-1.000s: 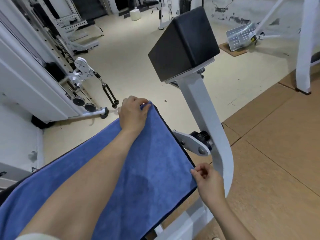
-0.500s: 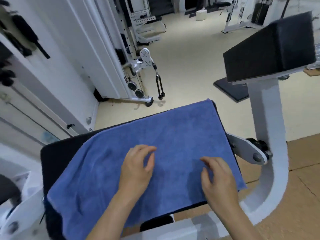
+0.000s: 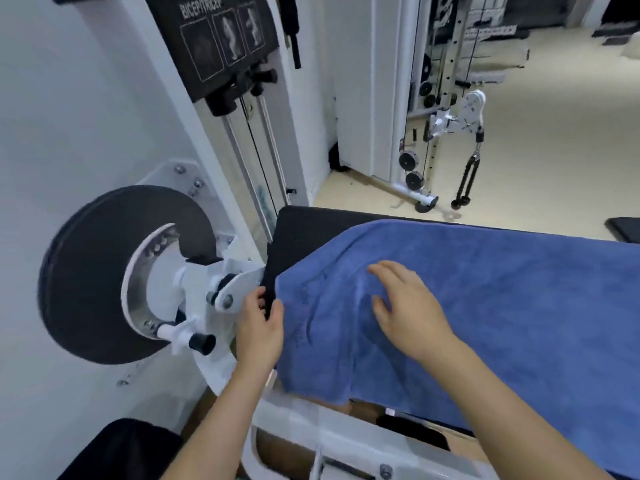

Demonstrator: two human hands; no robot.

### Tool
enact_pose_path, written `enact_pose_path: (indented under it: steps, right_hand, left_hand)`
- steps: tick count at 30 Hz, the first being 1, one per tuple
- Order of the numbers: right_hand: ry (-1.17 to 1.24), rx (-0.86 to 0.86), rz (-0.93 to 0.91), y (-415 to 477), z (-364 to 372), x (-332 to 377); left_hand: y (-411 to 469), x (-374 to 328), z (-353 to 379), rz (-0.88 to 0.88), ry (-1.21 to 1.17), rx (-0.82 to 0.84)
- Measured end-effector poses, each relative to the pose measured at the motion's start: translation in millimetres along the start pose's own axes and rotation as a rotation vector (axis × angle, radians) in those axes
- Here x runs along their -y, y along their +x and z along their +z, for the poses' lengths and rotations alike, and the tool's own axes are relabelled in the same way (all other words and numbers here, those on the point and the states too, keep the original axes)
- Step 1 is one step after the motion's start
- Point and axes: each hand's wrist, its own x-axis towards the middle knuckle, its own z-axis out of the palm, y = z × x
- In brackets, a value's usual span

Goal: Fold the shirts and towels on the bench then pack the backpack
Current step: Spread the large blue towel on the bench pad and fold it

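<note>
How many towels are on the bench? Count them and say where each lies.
1. A blue towel is spread across the black bench pad, its left edge by the left hand, the right hand on top. Others may lie out of view.

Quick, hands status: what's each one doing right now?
Left hand: closed, pinching the near left corner of the blue towel at the bench pad's edge.
Right hand: open, fingers spread on top of the towel, holding nothing.
</note>
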Motion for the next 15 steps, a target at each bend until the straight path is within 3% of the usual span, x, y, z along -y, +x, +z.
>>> enact_pose_path:
  steps: [4, 8, 15]
  right_hand:
    - [-0.087, 0.125, 0.041, 17.3, 13.8, 10.1]
    - [-0.116, 0.159, 0.069, 22.7, 18.0, 6.4]
    - [-0.185, -0.099, 0.114, 37.7, 2.0, -1.4]
  left_hand:
    - [25.6, -14.8, 8.8, -0.108, -0.239, 0.122]
    - [49.7, -35.6, 10.1, 0.088, -0.192, 0.136]
    - [113.9, -78.0, 0.1, 0.279, -0.111, 0.104]
